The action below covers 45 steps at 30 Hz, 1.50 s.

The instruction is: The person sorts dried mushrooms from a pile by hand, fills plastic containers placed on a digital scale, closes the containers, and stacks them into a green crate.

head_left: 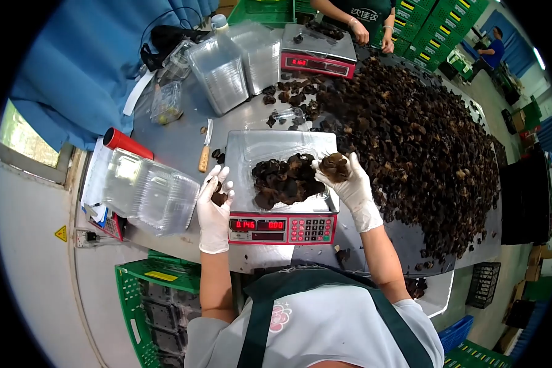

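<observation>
My right hand (357,195), in a white glove, grips a brownish wood ear mushroom (334,167) at the right side of the scale. In my left hand (213,216), also gloved, the fingers curl round a small dark wood ear piece beside the scale's left edge. Between my hands a clear plastic tray (257,161) lies on the digital scale (234,195), its lid side folded back. Dark wood ears (285,181) fill the tray. The red display reads 0.146 and 0.00.
A large heap of wood ears (423,153) covers the table's right side. A knife (205,153), red cylinder (129,144) and nested clear trays (153,195) lie left. Taller tray stacks (219,73) stand behind. Across the table, a co-worker's hands (374,35) are near a second scale (318,54).
</observation>
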{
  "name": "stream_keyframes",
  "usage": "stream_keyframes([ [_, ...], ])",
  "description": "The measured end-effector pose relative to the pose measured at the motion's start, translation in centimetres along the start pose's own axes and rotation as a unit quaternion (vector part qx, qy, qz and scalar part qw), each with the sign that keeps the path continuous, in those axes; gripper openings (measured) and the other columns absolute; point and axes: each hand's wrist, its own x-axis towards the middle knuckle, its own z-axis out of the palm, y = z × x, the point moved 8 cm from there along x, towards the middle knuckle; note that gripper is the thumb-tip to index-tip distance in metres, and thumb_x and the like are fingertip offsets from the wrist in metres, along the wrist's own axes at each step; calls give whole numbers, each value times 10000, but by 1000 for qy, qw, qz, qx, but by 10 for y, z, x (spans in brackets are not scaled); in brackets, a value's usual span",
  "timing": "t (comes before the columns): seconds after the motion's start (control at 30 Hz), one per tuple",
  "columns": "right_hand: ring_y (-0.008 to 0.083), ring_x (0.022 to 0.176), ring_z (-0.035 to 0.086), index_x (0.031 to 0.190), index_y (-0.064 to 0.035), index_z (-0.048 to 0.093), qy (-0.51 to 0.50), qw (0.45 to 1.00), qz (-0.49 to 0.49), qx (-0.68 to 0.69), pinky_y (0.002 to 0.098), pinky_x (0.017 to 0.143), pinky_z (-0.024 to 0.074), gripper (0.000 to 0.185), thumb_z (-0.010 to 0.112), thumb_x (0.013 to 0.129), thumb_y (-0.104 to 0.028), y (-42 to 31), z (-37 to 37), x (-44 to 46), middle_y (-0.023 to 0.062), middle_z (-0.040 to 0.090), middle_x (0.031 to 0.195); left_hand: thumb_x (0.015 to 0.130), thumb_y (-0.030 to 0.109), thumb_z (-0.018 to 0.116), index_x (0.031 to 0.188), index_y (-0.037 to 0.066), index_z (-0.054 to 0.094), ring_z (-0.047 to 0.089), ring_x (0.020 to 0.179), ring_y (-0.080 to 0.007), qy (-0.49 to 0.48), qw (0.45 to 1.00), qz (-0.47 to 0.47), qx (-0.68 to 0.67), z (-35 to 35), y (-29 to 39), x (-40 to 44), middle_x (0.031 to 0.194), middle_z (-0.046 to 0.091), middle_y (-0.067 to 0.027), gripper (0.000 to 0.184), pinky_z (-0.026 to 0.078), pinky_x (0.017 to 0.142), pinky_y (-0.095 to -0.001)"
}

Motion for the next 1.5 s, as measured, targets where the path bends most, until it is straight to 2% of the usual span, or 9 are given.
stream_keyframes([
  [0.47, 237, 1019, 618, 1211, -8, 563, 405, 823, -288, -275, 324, 864, 507, 286, 475, 970, -134, -137, -245, -227, 145, 619, 1169, 974, 219, 466, 1233, 37, 557, 521, 655, -85, -35, 986, 91, 134, 19, 19, -4, 1060, 650, -84, 329, 411, 550, -220],
  [0.6, 215, 936, 645, 1112, -41, 636, 621, 601, -358, -353, 289, 768, 514, 224, 511, 953, -135, -198, -412, -401, 119, 665, 1091, 977, 169, 477, 1175, 2, 580, 519, 627, -68, -69, 967, 150, 195, 42, 9, -1, 1026, 661, -96, 279, 404, 533, -205],
  [0.63, 235, 920, 645, 1122, -46, 633, 692, 398, -316, -512, 339, 774, 512, 271, 581, 918, -217, -199, -366, -430, 124, 678, 1052, 977, 151, 477, 1154, -4, 590, 512, 609, -65, -66, 961, 168, 208, 49, 5, -1, 1010, 665, -96, 261, 393, 513, -199],
  [0.73, 278, 918, 642, 1143, -53, 623, 685, 366, -306, -550, 395, 796, 504, 387, 661, 852, -306, -192, -360, -451, 136, 674, 1044, 955, 73, 508, 1144, -2, 596, 515, 641, -51, -106, 929, 218, 282, 80, -12, -8, 1011, 662, -85, 221, 421, 545, -195],
  [0.8, 322, 995, 622, 1125, -26, 608, 717, 194, -220, -632, 409, 840, 492, 454, 708, 791, -318, -179, -272, -421, 159, 652, 1057, 895, 10, 571, 1074, 14, 639, 592, 751, -117, -133, 854, 316, 391, 102, -24, -15, 1064, 647, -91, 192, 490, 659, -236],
  [1.0, 170, 986, 613, 1118, -5, 638, 549, 519, -326, -568, 283, 890, 464, 306, 639, 856, -163, -147, -234, -278, 96, 666, 1093, 801, 171, 669, 1150, 89, 616, 485, 1195, -296, -279, 499, 455, 683, 143, -86, -30, 1255, 550, -126, 362, 334, 1025, -448],
  [1.17, 278, 941, 648, 1108, -78, 645, 386, 594, -204, -676, 335, 834, 506, 383, 712, 777, -261, -93, -174, -136, 145, 673, 1019, 808, 136, 663, 1146, 73, 622, 492, 1193, -301, -284, 591, 442, 612, 141, -68, -36, 1269, 550, -125, 346, 303, 1056, -462],
  [1.37, 322, 854, 618, 1177, -146, 590, 307, 427, -186, -830, 407, 739, 516, 434, 712, 770, -234, -40, -177, -65, 119, 646, 1021, 818, 22, 637, 1092, 35, 649, 572, 1118, -276, -150, 689, 438, 558, 113, -2, -34, 1214, 604, -124, 275, 432, 969, -347],
  [1.5, 261, 834, 681, 1012, -89, 684, 327, 598, -215, -699, 330, 765, 524, 222, 673, 818, -197, -56, -171, -85, 143, 696, 893, 877, -6, 577, 1118, -6, 634, 584, 1104, -216, -76, 766, 384, 511, 60, 32, -18, 1194, 608, -114, 248, 459, 944, -317],
])
